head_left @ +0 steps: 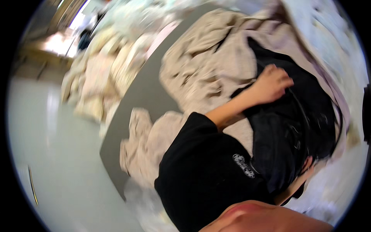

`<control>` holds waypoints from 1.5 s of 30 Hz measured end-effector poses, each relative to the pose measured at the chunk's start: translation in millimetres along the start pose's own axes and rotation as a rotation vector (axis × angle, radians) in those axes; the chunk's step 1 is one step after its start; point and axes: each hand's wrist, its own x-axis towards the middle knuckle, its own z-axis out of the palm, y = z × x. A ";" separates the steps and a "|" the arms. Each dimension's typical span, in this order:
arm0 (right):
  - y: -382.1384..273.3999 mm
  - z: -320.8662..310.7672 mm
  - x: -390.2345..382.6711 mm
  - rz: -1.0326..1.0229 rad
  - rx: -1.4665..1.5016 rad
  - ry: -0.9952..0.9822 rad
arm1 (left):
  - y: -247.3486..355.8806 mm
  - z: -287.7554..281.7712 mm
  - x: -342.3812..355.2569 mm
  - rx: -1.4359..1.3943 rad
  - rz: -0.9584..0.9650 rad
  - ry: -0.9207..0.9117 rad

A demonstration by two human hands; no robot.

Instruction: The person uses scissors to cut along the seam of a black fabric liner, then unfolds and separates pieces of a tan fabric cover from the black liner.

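Note:
A black garment (305, 85) lies spread over a large beige cloth garment (212, 58), its dark folds reaching down toward my own black clothing. Where the two blacks meet is hard to make out. My left hand (272, 83) rests on the upper part of the black garment, fingers curled in, and a dark edge or cord runs down from the fingertips. Lower down, my right hand (307, 166) is at the near edge of the black cloth, mostly hidden by it; only some fingers show, bent against the fabric. The picture is slightly blurred.
Beneath the beige cloth is a grey tabletop (118, 149), angled across the view. Heaped cream garments (102, 73) lie beyond its left edge, with clear plastic-wrapped bundles (143, 17) at the back. More pale plastic (328, 42) lines the right side. Pale floor (65, 154) stretches left.

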 end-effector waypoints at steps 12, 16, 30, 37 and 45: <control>-78.6 -2.8 86.0 -0.031 -0.202 -0.164 | 33.1 -312.9 -502.1 0.887 -1.861 -0.423; -83.9 32.7 76.9 -0.057 0.087 -0.272 | 68.9 -209.7 -518.0 0.503 -2.029 -0.382; -67.7 65.6 65.8 -0.033 -0.102 -0.244 | -52.2 -450.6 -327.2 1.099 -1.273 0.740; -75.5 74.5 53.0 -0.160 -0.168 -0.222 | -88.6 -420.2 -146.5 0.512 -0.917 0.247; -51.4 62.7 59.6 -0.136 -0.185 -0.214 | -62.1 -120.7 -57.2 -0.047 -0.804 -0.556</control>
